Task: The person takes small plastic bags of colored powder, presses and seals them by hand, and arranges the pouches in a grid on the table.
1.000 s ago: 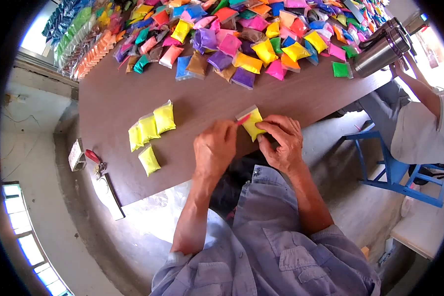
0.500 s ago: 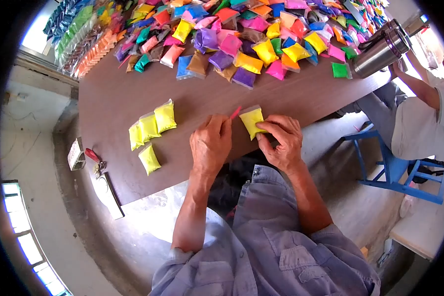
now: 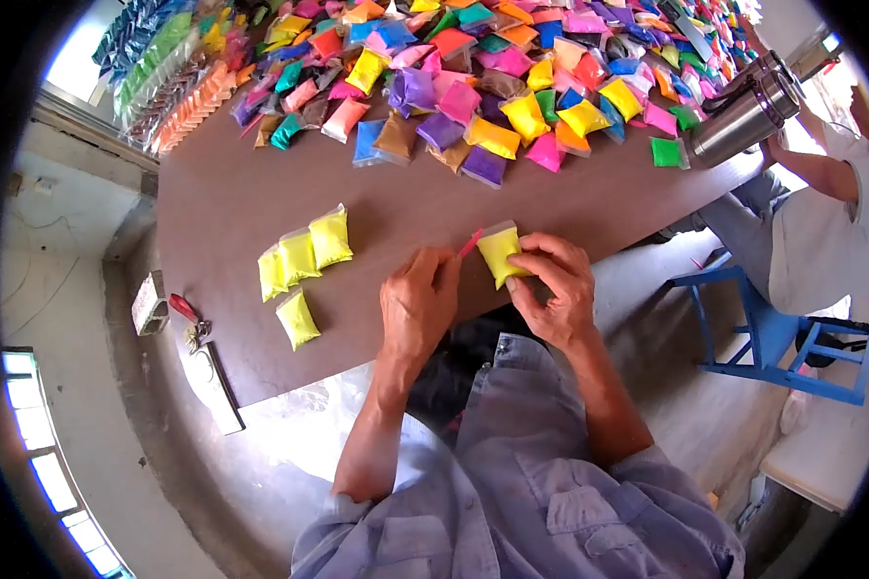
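My left hand [image 3: 419, 297] is closed round a thin pink-red tool [image 3: 471, 243], whose tip points up and right beside the bag's upper left edge. Between the thumb and fingers of my right hand [image 3: 556, 288] is a small clear bag filled with yellow [image 3: 499, 255], its flat top edge facing away from me. To the left on the brown table [image 3: 396, 198], three similar yellow bags overlap in a slanting row [image 3: 299, 253]. A single yellow bag [image 3: 297, 319] lies just below them.
Many bags in mixed colours [image 3: 492, 138] cover the table's far side. A steel flask [image 3: 743, 114] stands at the far right. Keys with a red tag [image 3: 183, 308] lie by the left edge. Another person [image 3: 821, 241] sits at right near a blue stool [image 3: 768, 333].
The pink-red tool, lying over the bag's top a second ago, has drawn back to the left and now sits beside the bag. The whole view has shifted slightly.
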Motion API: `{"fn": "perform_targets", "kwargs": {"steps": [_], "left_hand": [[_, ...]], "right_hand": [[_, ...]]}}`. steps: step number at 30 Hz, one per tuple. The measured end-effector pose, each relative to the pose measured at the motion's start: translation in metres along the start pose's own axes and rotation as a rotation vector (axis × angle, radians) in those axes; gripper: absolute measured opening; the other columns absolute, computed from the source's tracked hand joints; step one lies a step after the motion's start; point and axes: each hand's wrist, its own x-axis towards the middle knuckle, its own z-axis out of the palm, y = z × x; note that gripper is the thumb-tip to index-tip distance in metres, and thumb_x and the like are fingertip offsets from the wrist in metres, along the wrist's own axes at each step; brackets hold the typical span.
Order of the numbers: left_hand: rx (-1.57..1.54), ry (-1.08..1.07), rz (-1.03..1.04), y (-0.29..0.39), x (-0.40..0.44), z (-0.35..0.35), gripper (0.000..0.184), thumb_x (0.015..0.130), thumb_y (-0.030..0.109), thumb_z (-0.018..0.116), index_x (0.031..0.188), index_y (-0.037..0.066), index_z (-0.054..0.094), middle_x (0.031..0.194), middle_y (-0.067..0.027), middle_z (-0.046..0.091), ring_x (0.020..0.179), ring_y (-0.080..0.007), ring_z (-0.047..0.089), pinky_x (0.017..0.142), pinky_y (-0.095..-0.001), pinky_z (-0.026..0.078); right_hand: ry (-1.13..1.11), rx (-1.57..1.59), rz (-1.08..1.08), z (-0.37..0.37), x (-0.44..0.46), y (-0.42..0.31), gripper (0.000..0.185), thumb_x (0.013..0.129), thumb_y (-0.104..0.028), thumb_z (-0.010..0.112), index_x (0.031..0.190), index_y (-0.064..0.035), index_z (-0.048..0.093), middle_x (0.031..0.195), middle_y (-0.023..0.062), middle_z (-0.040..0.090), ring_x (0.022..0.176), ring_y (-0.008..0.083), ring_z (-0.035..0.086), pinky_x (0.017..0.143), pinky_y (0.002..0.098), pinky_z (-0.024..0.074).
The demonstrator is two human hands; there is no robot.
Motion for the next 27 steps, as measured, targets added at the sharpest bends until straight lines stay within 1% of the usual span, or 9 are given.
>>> {"fn": "perform_targets", "kwargs": {"steps": [4,7,10,12,16,19,21,24,27], "left_hand": [[-0.058,-0.008,-0.075,0.0,-0.01,-0.005,0.01,0.091,0.008,0.074,0.096,0.0,0.073,0.087,-0.0193,0.073,0.075,-0.0309,0.073,0.068,-0.0366,0.057],[-0.057,0.002,0.003,0.008,-0.01,-0.002,0.009,0.091,0.007,0.074,0.096,0.0,0.073,0.087,-0.0196,0.073,0.075,-0.0316,0.073,0.066,-0.0366,0.057],[0.009,-0.095,0.03,0.012,-0.003,0.006,0.01,0.09,0.007,0.074,0.097,0.0,0.073,0.088,-0.0194,0.073,0.075,-0.0337,0.072,0.067,-0.0381,0.057],[0.026,-0.02,0.05,0.003,0.008,0.013,0.006,0.09,0.011,0.07,0.092,0.006,0.073,0.088,-0.0165,0.072,0.077,-0.0404,0.07,0.068,-0.0454,0.056],[0.088,-0.047,0.046,0.007,0.02,0.008,0.006,0.09,0.012,0.07,0.093,0.006,0.072,0.088,-0.0165,0.072,0.079,-0.0407,0.07,0.068,-0.0459,0.056],[0.049,-0.078,0.172,0.018,0.019,0.006,0.006,0.089,0.012,0.071,0.092,0.007,0.072,0.087,-0.0154,0.07,0.078,-0.0398,0.07,0.068,-0.046,0.056],[0.172,-0.2,0.169,0.03,0.021,0.004,0.008,0.09,0.011,0.071,0.091,0.003,0.071,0.088,-0.0158,0.071,0.079,-0.0382,0.07,0.069,-0.0433,0.055],[0.318,-0.22,0.171,0.033,0.034,0.002,0.008,0.09,0.012,0.071,0.092,0.004,0.07,0.088,-0.0144,0.07,0.079,-0.0388,0.069,0.068,-0.0446,0.055],[0.209,-0.181,0.244,0.034,0.034,-0.002,0.009,0.09,0.012,0.071,0.093,0.005,0.071,0.089,-0.0148,0.07,0.079,-0.0383,0.069,0.068,-0.0447,0.055]], "right_hand": [[-0.002,0.042,0.018,-0.006,0.005,-0.001,0.026,0.078,-0.012,0.079,0.104,-0.0082,0.075,0.12,0.0057,0.07,0.106,0.0266,0.067,0.095,0.0422,0.0485],[-0.047,0.015,-0.008,-0.006,0.008,0.0,0.025,0.078,-0.012,0.079,0.103,-0.007,0.076,0.12,0.0061,0.071,0.107,0.0263,0.067,0.099,0.0426,0.0482],[-0.044,-0.02,-0.019,-0.004,0.006,0.001,0.023,0.079,-0.013,0.08,0.102,-0.0073,0.076,0.116,0.0056,0.072,0.107,0.0258,0.067,0.097,0.0415,0.0485],[-0.05,-0.024,-0.001,-0.005,0.007,0.001,0.023,0.08,-0.014,0.08,0.101,-0.0076,0.077,0.114,0.0045,0.072,0.107,0.0255,0.067,0.097,0.0413,0.0486],[-0.04,-0.019,0.002,-0.002,0.005,0.003,0.023,0.079,-0.014,0.08,0.101,-0.0085,0.077,0.115,0.0037,0.072,0.106,0.0258,0.067,0.096,0.0418,0.0482],[-0.021,-0.028,-0.005,-0.002,0.005,0.002,0.023,0.077,-0.01,0.08,0.1,-0.0089,0.076,0.109,0.0057,0.074,0.101,0.0272,0.069,0.092,0.04,0.0505],[-0.01,-0.019,0.002,-0.001,0.006,0.001,0.023,0.077,-0.009,0.081,0.099,-0.0089,0.076,0.108,0.0059,0.074,0.101,0.0272,0.069,0.092,0.0398,0.0506],[-0.011,-0.008,0.011,0.001,0.003,0.002,0.023,0.077,-0.012,0.082,0.1,-0.0093,0.077,0.11,0.0056,0.074,0.102,0.0264,0.068,0.093,0.0404,0.0496],[-0.013,-0.017,0.011,0.0,0.003,0.002,0.024,0.078,-0.015,0.082,0.101,-0.0095,0.077,0.111,0.005,0.073,0.103,0.0254,0.068,0.094,0.0409,0.0489]]}}
